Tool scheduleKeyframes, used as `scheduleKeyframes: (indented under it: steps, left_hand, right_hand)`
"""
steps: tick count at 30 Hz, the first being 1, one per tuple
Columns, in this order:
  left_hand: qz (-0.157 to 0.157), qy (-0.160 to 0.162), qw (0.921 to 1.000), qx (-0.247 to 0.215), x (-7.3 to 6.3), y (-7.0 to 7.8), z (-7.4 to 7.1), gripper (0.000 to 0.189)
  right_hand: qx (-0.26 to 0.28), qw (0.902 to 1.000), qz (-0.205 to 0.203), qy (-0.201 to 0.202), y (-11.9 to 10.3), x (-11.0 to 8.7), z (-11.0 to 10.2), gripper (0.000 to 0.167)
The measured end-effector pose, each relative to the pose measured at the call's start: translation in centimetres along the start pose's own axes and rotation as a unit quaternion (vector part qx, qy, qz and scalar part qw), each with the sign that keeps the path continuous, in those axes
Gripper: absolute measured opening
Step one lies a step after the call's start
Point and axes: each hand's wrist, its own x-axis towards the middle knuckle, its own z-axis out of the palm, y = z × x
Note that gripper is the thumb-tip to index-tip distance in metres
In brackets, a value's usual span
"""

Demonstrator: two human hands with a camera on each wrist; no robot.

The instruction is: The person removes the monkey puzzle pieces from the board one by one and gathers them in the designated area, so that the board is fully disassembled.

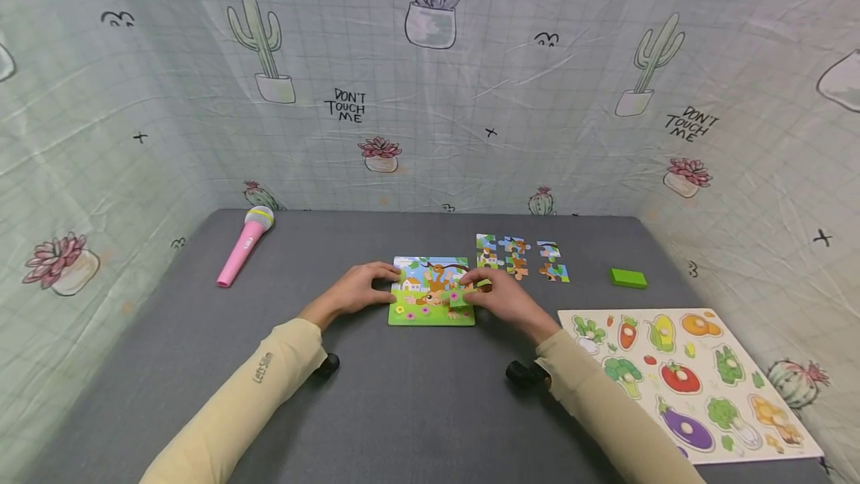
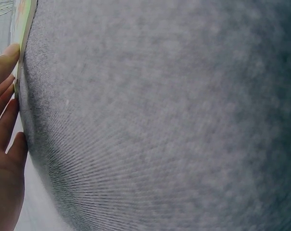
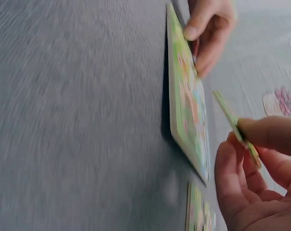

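A small jigsaw puzzle board (image 1: 430, 316) with a cartoon animal picture lies flat on the dark grey table. My left hand (image 1: 359, 288) rests at its left edge, thumb and fingertips touching the rim; the left wrist view shows the fingers (image 2: 8, 120) fairly straight along that edge. Between the thumb and fingers of my right hand (image 1: 500, 296) is a green puzzle piece (image 3: 225, 109), pinched and tilted above the board's right side. A pink flower shows on that piece in the head view. Part of the picture is hidden beneath the piece and fingers.
Several loose puzzle pieces (image 1: 517, 267) lie beyond my right hand. A green block (image 1: 628, 278) sits farther right, behind a vegetable picture board (image 1: 645, 409). At the far left lies a pink toy microphone (image 1: 242, 251). A patterned cloth (image 1: 443, 95) hangs around the table.
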Motion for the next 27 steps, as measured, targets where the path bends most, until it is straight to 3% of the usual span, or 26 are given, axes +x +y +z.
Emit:
scheduleKeyframes:
  steps: [5,11,19,27]
  left_hand:
    - [-0.002,-0.001,1.0,0.003,0.1,0.2,-0.1,0.042]
    - [-0.006,-0.005,1.0,0.003,0.0,0.3,-0.3,0.042]
    - [-0.008,-0.006,0.9999,0.003,-0.1,0.1,-0.3,0.043]
    - [-0.004,-0.006,0.9999,0.007,0.1,0.1,-0.1,0.042]
  right_hand:
    - [-0.003,0.9987,0.027,0.043,1.2,-0.6,-1.9,0.027]
    - [0.003,0.9967,0.031,0.075,2.8,-1.6,-4.1,0.029]
    - [-0.004,0.9949,0.072,0.071,4.0,-2.3,-6.6,0.038]
    - [-0.029,0.9948,0.08,0.057,4.7,-2.4,-8.1,0.036]
